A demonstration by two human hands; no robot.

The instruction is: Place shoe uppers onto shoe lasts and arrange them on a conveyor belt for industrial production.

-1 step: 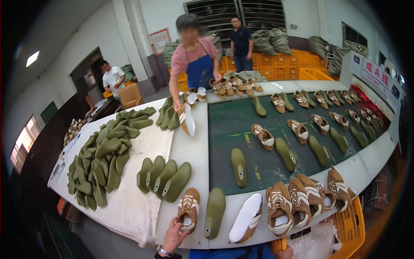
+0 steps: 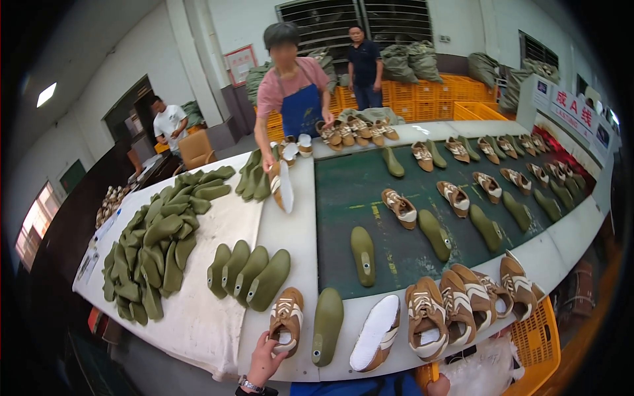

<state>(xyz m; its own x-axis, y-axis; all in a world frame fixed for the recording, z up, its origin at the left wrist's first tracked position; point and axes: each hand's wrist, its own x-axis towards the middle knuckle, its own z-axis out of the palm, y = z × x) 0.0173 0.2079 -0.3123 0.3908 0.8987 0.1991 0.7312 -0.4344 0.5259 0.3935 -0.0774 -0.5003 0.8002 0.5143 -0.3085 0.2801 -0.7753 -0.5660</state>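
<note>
At the near table edge, my left hand (image 2: pixel 265 358) has its thumb and fingers round the heel of a brown sneaker (image 2: pixel 287 318) with white stripes and laces. The shoe stands upright, toe pointing away. Just right of it lies a green shoe last (image 2: pixel 327 323). Beyond that, another sneaker (image 2: pixel 378 333) lies on its side, its white sole showing. Only a small part of my right hand (image 2: pixel 438 385) shows at the bottom edge, by an orange crate edge (image 2: pixel 428 373); its fingers are hidden.
Several sneakers (image 2: pixel 428 317) line the near right edge above an orange crate (image 2: pixel 538 340). Green lasts (image 2: pixel 253 277) stand left, beside a large pile (image 2: pixel 155 244). Sneakers and lasts sit on the green conveyor belt (image 2: pixel 340 198). Across the table, a co-worker (image 2: pixel 294 99) holds a sneaker (image 2: pixel 282 187).
The view has shifted slightly. Across the table, the co-worker's sneaker is a little lower. My left hand keeps its place at the sneaker's heel.
</note>
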